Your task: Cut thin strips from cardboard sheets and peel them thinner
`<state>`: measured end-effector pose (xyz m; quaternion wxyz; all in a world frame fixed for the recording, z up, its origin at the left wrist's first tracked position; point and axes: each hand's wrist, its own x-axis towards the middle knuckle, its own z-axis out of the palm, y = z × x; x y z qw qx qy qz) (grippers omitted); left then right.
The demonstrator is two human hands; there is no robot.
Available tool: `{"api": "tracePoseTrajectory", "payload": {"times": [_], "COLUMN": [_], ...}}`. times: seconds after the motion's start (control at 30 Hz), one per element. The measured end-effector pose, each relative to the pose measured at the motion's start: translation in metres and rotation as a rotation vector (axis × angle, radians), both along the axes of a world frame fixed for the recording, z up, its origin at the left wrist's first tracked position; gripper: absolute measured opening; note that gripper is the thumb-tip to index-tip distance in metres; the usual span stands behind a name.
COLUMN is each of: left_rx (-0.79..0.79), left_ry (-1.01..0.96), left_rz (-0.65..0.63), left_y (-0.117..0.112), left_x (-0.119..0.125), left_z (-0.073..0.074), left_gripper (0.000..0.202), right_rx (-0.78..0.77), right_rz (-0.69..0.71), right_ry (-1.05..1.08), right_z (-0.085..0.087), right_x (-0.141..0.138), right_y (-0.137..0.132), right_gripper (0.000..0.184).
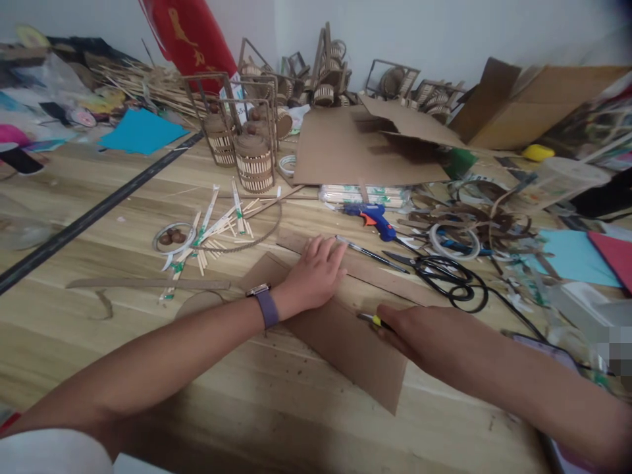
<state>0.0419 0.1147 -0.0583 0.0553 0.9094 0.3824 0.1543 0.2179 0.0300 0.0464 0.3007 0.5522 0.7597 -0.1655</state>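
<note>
My left hand [318,273], with a watch on its wrist, lies flat with its fingers stretched out. It presses on a brown cardboard piece [345,339] on the table. My right hand [407,329] is closed round a utility knife [376,320] with a yellow part. The knife's blade points left and is at the cardboard's upper edge; whether it touches cannot be made out. A narrow cardboard strip [385,283] lies just beyond both hands. Near it are a pen [370,253] and black-handled scissors [424,264].
A blue glue gun [372,218] and its coiled black cable [469,299] lie ahead. Small bamboo-slat buckets [254,164] with frames stand at the back left. Loose sticks [222,227], a large cardboard sheet [336,148] and an open box [528,108] surround the work area.
</note>
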Motion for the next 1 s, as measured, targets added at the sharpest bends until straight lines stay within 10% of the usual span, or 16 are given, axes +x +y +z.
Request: {"api": "tracePoseTrajectory", "payload": {"times": [1.0], "left_rx": [-0.088], "left_ry": [-0.24], "left_rz": [0.036], "left_y": [0.008], "left_x": [-0.001], "left_z": [-0.003], "left_gripper": [0.043], "right_rx": [0.118], "right_rz": [0.012], "right_ry": [-0.054], "right_z": [-0.014], "right_x": [-0.043], "right_y": [0.016], "right_gripper": [0.028]}}
